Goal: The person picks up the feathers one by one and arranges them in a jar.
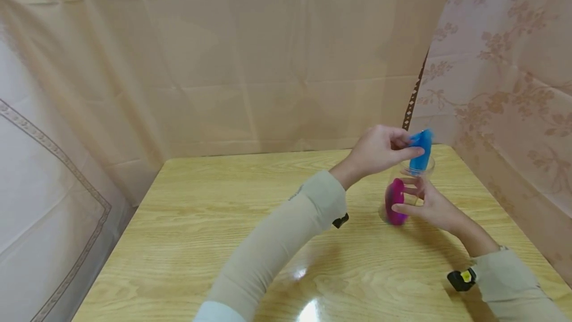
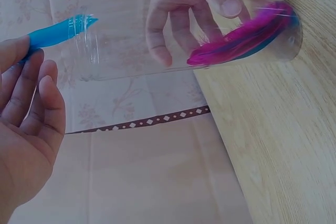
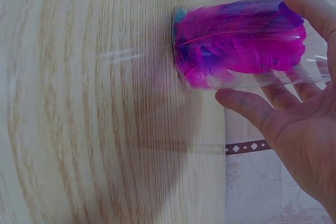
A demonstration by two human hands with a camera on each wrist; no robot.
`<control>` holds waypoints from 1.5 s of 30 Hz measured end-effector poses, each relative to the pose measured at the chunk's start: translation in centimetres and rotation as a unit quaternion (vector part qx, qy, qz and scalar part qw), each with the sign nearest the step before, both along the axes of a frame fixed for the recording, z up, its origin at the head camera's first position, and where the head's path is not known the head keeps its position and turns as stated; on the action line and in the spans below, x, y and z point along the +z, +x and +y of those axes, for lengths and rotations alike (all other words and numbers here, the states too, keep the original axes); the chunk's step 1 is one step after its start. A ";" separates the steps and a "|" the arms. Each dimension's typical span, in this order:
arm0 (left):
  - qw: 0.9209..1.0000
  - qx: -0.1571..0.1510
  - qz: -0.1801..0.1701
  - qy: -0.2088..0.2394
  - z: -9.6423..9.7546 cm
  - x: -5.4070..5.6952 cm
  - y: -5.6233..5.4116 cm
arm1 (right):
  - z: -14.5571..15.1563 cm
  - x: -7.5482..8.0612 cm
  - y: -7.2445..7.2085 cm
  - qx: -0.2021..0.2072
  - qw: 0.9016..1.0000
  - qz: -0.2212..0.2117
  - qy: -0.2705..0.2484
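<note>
My left hand pinches a bright blue feather between thumb and fingers, its tip reaching down into the mouth of a clear jar. The jar is tall, see-through and upright on the table at the right. Around its side curl the fingers and thumb of my right hand. Inside, magenta and purple feathers lean along the wall in the lower part, with a bit of teal near the base in the right wrist view.
The wood-grain table stretches left and front of the jar. Beige cloth hangs behind it, and a flower-patterned cloth hangs close along the right edge. Black wrist devices sit at the cuffs.
</note>
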State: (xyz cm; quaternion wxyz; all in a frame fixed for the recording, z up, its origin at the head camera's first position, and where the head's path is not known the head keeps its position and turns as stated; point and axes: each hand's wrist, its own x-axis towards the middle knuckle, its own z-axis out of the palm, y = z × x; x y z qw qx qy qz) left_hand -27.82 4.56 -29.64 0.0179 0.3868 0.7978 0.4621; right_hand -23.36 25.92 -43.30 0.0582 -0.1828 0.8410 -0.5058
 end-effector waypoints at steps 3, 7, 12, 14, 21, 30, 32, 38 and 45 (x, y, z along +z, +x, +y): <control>1.000 -0.001 0.001 -0.002 0.1 0.0 0.1 | 0.0 -0.1 0.0 0.001 1.000 0.000 0.000; 1.000 0.000 -0.006 -0.010 0.1 -0.2 0.2 | 0.0 -0.2 -0.1 -0.001 1.000 -0.001 0.007; 1.000 0.002 0.001 -0.019 0.1 -0.6 0.3 | 0.0 -0.4 0.0 0.000 1.000 0.001 0.010; 1.000 0.001 0.005 -0.018 0.1 -0.7 0.2 | -0.1 -0.4 0.0 0.001 1.000 -0.001 0.009; 1.000 0.005 0.007 -0.014 0.1 -0.9 0.1 | -0.1 -0.3 0.0 -0.001 1.000 -0.011 0.005; 1.000 0.007 0.000 -0.015 0.1 -0.8 0.2 | -0.1 -0.2 -0.1 -0.001 1.000 -0.002 0.012; 1.000 0.009 -0.001 -0.016 0.1 -0.9 0.2 | -0.1 -0.2 -0.1 0.000 1.000 -0.001 0.011; 1.000 0.005 -0.003 -0.011 0.2 -0.9 0.3 | -0.1 -0.3 -0.2 0.001 1.000 0.004 0.007; 0.999 0.029 -0.003 -0.040 0.5 -0.9 0.4 | -0.2 -0.1 -0.1 0.002 1.000 0.002 0.004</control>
